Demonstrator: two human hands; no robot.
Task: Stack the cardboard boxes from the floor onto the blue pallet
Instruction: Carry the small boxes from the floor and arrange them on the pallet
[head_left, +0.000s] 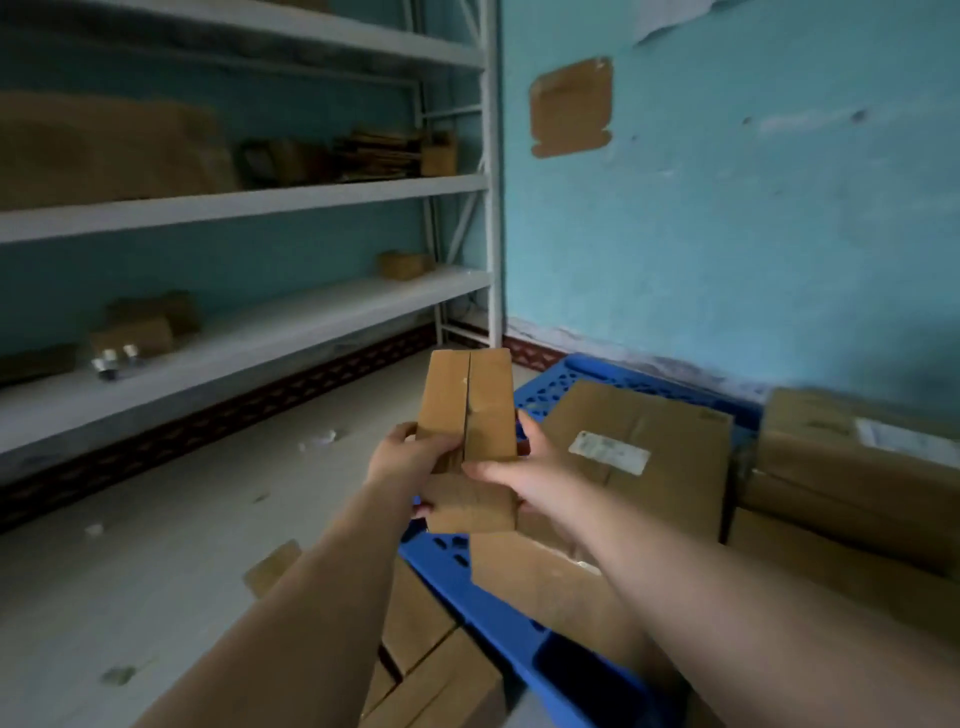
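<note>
Between both hands, held up off the floor: small cardboard box (470, 410), long side pointing away, top flaps meeting in a centre seam w/ a slight gap. Left hand (410, 457) gripping the near-left corner, thumb on top, fingers curled under. Right hand (511, 470) gripping the near-right side, thumb laid across the top flap, fingers wrapped round the edge. Both closed on the box; arms stretched fwd.

Below and right of the hands: blue pallet (537, 400), perforated deck, lying on the floor against the turquoise wall (753, 234). On it, just right of the right hand, a large flat box (670, 441) w/ a white label (609, 452). Further right, more stacked cartons (852, 467), one also labelled. Under the right forearm, another brown box (540, 582) on the pallet.

Below the left forearm: several cartons (431, 670) on the floor, touching the pallet's near edge.

Left of the hands: pale floor (156, 545) w/ scraps of paper and cardboard. Beyond, white metal shelving (249, 202) w/ assorted boxes, blurred.

Above-right of the hands: cardboard piece (570, 106) stuck on the wall.
</note>
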